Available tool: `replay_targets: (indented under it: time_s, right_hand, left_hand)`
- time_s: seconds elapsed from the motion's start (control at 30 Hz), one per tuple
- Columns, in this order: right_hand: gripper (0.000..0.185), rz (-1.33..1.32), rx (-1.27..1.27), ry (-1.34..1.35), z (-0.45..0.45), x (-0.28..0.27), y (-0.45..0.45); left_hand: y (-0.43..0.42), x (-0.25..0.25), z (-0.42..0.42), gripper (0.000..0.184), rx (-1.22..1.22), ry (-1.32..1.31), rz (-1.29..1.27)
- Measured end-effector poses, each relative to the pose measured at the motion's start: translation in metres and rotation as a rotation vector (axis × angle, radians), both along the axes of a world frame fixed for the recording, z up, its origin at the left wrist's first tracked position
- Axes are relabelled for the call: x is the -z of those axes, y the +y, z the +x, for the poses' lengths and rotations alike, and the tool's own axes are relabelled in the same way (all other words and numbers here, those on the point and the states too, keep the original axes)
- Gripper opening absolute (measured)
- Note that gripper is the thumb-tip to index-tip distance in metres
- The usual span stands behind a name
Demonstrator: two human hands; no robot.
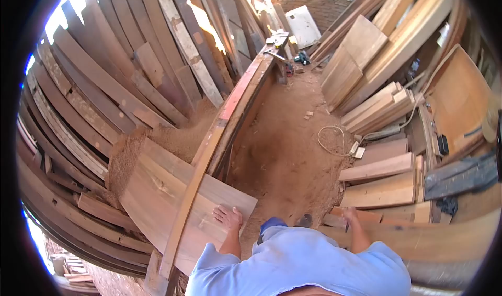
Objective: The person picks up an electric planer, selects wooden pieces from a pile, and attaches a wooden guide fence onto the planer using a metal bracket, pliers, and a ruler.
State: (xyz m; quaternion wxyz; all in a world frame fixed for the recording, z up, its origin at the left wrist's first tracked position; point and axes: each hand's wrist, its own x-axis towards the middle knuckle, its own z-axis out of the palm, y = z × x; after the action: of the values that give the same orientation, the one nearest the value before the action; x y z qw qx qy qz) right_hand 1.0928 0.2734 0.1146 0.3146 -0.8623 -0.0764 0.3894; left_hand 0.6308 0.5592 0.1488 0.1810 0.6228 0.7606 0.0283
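My left hand (228, 218) lies flat with its fingers apart on a wide, smooth wooden board (162, 183). The board slants across a long narrow beam, and a yellowish wooden strip (191, 194) runs over its top. Off to the right, my right hand (352, 218) is raised beside the stacked planks, its fingers closed. A thin dark item shows at those fingers, too small to name.
Upright planks (120, 60) lean along the left wall above sawdust (125, 152). The long beam (246, 87) stretches away to tools (301, 58) at its far end. A pale cable (332, 134) loops on the dirt floor; stacked boards (379, 189) line the right.
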Motion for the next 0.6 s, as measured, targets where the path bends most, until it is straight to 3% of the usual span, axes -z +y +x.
replay_targets:
  time_s: [0.07,0.13,0.23,0.43,0.5,0.53,0.6]
  right_hand:
    - [0.029,-0.059,-0.180,-0.275,0.089,0.053,0.045]
    - [0.028,0.087,-0.089,-0.122,0.115,0.008,0.104]
    - [0.026,0.114,-0.036,-0.154,0.136,-0.004,0.164]
    - [0.025,0.022,-0.047,0.023,0.153,0.046,0.226]
    - [0.029,-0.088,0.129,0.134,0.147,0.046,0.231]
    - [0.029,-0.095,0.130,0.148,0.149,0.048,0.233]
    - [0.033,-0.262,-0.064,0.116,0.167,0.082,0.237]
  left_hand:
    - [0.014,-0.003,0.022,0.087,-0.108,0.013,0.007]
    - [0.033,-0.008,0.034,0.087,-0.285,0.123,-0.031]
    - [0.053,-0.008,0.050,0.087,-0.454,0.210,-0.088]
    - [0.104,0.005,0.066,0.082,-0.759,0.309,-0.062]
    - [0.120,0.072,0.044,0.072,-0.765,0.587,-0.117]
    - [0.137,0.061,0.048,0.072,-0.763,0.603,-0.116]
    - [0.192,0.049,0.061,0.067,-0.502,0.424,-0.345]
